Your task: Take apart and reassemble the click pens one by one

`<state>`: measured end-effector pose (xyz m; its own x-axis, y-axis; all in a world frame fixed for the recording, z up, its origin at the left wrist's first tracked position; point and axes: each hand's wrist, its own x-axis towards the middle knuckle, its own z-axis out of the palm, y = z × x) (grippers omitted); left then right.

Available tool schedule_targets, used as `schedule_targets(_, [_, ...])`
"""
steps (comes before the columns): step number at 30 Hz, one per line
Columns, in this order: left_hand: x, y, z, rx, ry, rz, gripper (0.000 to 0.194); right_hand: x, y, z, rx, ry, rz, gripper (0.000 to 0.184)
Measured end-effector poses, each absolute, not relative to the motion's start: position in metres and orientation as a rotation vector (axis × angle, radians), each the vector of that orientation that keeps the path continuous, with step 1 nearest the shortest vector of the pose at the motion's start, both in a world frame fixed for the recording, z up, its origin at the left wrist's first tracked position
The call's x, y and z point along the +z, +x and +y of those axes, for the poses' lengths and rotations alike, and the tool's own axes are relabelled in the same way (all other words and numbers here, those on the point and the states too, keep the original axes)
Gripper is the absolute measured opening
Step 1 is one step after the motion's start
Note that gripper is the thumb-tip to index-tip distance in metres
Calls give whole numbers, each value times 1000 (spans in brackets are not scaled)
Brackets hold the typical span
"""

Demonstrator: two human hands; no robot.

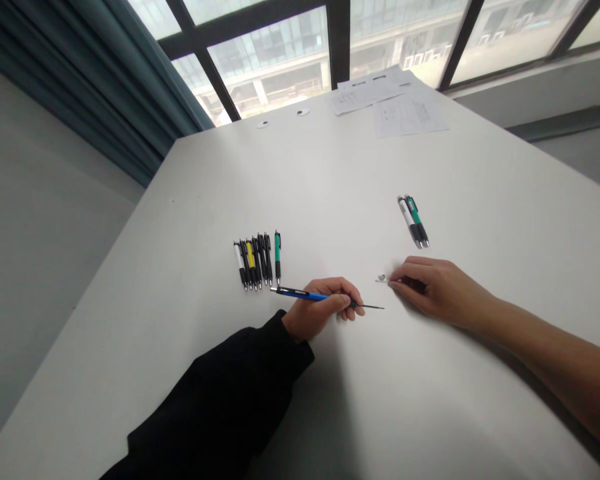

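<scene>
My left hand [325,303] is closed around a blue ballpoint pen [300,293]. The pen lies nearly level, its clicker end to the left. From its right end, past my fingers, a thin dark refill [373,307] sticks out bare, with no tip cone over it. My right hand [427,287] rests on the table with thumb and forefinger pinched together. Small pale and metallic parts [381,277] lie at those fingertips. They are too small to name, and whatever the pinch holds is hidden.
On the white table [320,180], left of centre, several pens [253,260] lie in a row, with a green pen [277,257] beside them. A white pen [406,210] and another green pen [414,212] lie at right. Papers [405,110] lie by the window.
</scene>
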<state>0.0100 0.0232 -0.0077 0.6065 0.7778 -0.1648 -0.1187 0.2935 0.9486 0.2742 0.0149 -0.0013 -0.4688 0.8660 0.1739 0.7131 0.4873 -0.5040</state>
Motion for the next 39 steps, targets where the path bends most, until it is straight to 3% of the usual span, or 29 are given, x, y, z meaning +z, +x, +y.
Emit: schedule_targets(39, [-7, 11, 23, 653, 1113, 733, 22, -2, 273, 16, 482, -1326, -2313, 16])
